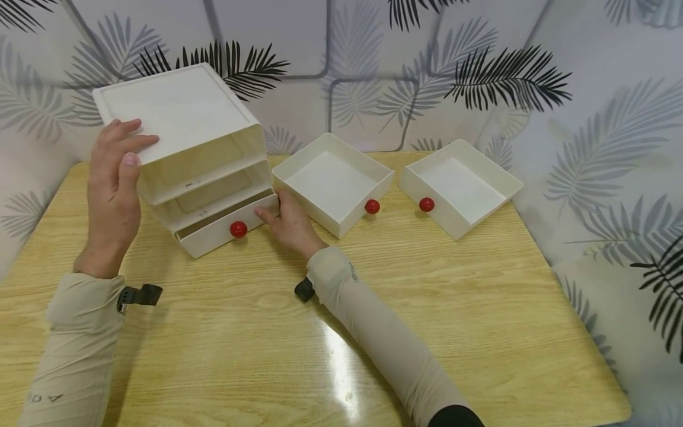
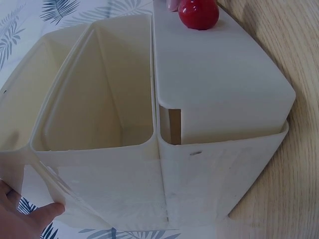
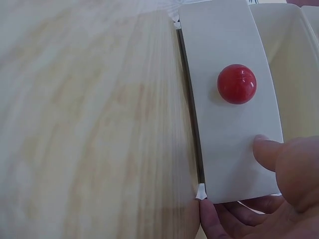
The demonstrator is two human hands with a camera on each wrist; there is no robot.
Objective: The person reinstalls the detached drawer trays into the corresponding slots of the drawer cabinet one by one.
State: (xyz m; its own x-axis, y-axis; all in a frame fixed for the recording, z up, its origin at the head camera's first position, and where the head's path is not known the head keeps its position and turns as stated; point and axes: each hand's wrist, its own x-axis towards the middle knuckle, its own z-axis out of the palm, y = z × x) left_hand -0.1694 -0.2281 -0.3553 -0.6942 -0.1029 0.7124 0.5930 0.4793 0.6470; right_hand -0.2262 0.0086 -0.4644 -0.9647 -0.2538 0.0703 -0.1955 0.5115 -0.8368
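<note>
A white drawer cabinet [image 1: 176, 107] stands at the left of the table, with two open upper compartments. Its bottom drawer [image 1: 219, 228] has a red knob [image 1: 238, 229] and sits in the lowest slot, jutting out slightly. My left hand [image 1: 114, 178] holds the cabinet's upper left edge, fingers bent over the top; in the left wrist view its thumb [image 2: 49, 213] lies on the side wall. My right hand [image 1: 292, 225] grips the lower right front corner. In the right wrist view, the thumb [image 3: 268, 152] presses the drawer front while the other fingers reach around the side, partly hidden.
Right of the cabinet, two removed white drawers with red knobs lie on the wooden table [image 1: 240, 350]: a nearer drawer [image 1: 331, 178] and a farther drawer [image 1: 461, 184]. Behind them is a leaf-patterned wall [image 1: 373, 53].
</note>
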